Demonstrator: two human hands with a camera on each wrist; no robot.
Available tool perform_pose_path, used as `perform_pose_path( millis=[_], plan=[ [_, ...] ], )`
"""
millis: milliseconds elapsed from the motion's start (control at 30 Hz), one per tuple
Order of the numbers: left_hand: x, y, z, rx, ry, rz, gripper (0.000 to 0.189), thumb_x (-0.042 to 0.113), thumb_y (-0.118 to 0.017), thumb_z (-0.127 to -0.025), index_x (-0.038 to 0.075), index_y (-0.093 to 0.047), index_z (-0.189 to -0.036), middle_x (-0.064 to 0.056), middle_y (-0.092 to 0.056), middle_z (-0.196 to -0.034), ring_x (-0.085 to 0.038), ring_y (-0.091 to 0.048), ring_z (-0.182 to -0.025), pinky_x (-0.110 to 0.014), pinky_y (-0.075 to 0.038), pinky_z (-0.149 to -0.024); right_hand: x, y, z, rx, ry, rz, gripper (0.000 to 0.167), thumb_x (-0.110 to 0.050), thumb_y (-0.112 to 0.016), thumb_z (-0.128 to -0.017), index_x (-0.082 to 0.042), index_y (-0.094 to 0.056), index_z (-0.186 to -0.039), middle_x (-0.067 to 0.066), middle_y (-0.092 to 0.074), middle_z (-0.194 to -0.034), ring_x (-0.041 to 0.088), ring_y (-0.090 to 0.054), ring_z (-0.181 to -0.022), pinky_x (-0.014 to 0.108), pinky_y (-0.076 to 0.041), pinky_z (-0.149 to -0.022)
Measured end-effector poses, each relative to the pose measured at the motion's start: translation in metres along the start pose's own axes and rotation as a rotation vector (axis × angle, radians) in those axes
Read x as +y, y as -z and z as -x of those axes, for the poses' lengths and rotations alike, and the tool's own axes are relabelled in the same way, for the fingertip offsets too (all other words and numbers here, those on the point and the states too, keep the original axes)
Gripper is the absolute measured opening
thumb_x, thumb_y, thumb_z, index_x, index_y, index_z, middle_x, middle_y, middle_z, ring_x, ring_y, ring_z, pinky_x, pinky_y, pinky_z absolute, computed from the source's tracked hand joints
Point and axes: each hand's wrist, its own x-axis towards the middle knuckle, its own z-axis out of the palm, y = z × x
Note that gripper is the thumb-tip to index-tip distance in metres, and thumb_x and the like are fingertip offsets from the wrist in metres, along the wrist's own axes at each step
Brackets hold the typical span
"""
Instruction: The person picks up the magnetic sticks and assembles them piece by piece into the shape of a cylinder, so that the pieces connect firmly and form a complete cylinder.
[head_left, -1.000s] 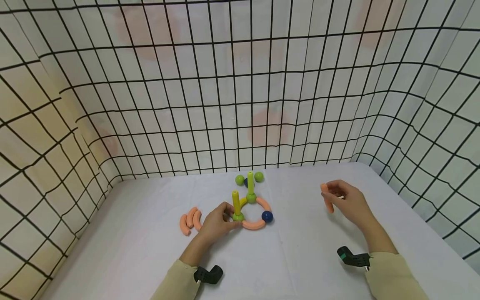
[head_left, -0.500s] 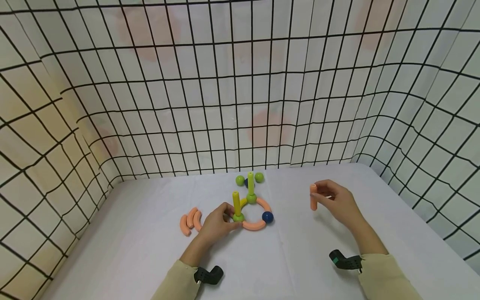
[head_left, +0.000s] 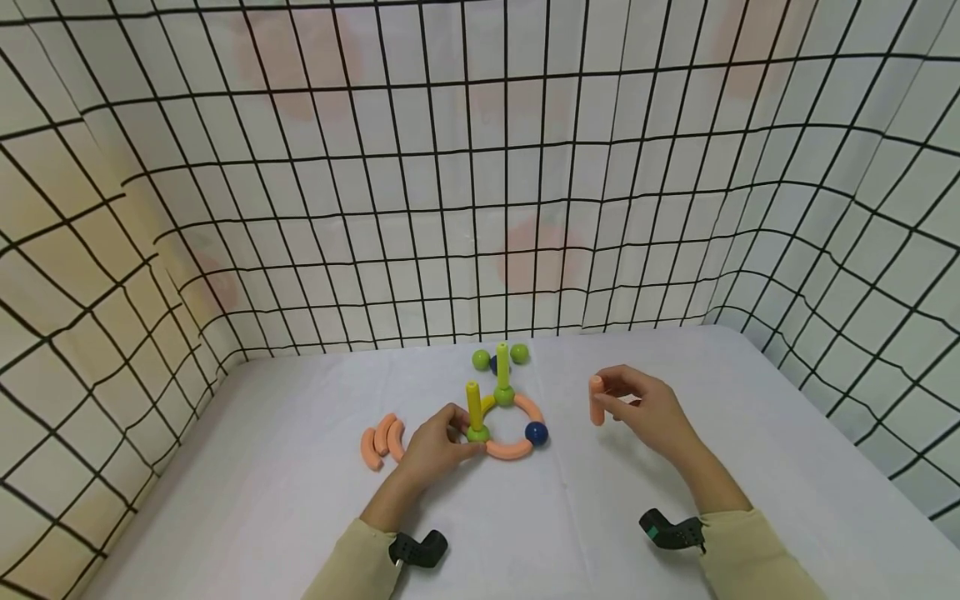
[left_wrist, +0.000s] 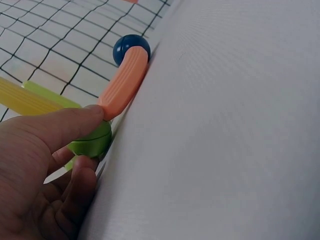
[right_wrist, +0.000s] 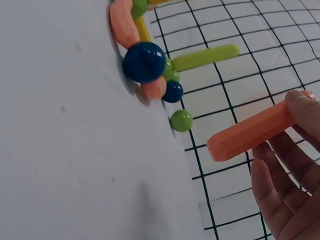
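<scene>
My left hand [head_left: 435, 442] pinches a green ball [head_left: 477, 434] at the near left corner of a ring of toy building pieces; in the left wrist view the thumb lies over it, fingers below. A yellow stick [head_left: 474, 405] rises from that ball. The ring also has curved orange sticks [head_left: 509, 451], a dark blue ball [head_left: 536, 433] at right, a yellow piece [head_left: 487, 403] and a rear green ball [head_left: 504, 396] bearing an upright lime stick [head_left: 502, 365]. Right of the ring, my right hand [head_left: 645, 408] holds an orange stick [right_wrist: 250, 129] upright above the table, between thumb and fingers.
Several loose curved orange sticks [head_left: 382, 436] lie left of my left hand. Behind the ring are two green balls [head_left: 519, 353] and a dark blue ball [head_left: 493, 363], partly hidden. Black wire grid [head_left: 465, 208] encloses the white table [head_left: 285, 500] at the back and sides.
My right hand has moved left toward the ring with the orange stick, which has turned from leaning to nearly upright. The left hand and the ring have stayed in place.
</scene>
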Motion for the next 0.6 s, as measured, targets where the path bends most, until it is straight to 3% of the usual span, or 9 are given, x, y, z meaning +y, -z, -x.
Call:
perform_pose_path(
  millis=[167,600],
  plan=[
    [0.001,0.000,0.000,0.006,0.000,-0.001,0.042,0.034,-0.083,-0.081,0.015,-0.058,-0.109,0.000,-0.061,-0.097,-0.013,-0.051,-0.080,-0.025,-0.040,-0.066,-0.007,-0.010,0.001,0.017,0.031,0.000,0.028,-0.024,-0.072,-0.093,-0.016,-0.067,-0.120,0.006,-0.069,-0.104,0.015,-0.062,-0.085,0.025,-0.054,-0.068],
    [0.000,0.000,0.000,0.004,0.003,0.004,0.042,0.034,-0.083,-0.081,0.015,-0.058,-0.108,0.000,-0.061,-0.097,-0.013,-0.051,-0.080,-0.025,-0.039,-0.066,-0.019,-0.033,-0.002,0.011,0.061,-0.091,0.028,-0.020,-0.071,-0.093,-0.015,-0.067,-0.120,0.007,-0.067,-0.109,0.015,-0.063,-0.087,0.023,-0.054,-0.067]
  ],
)
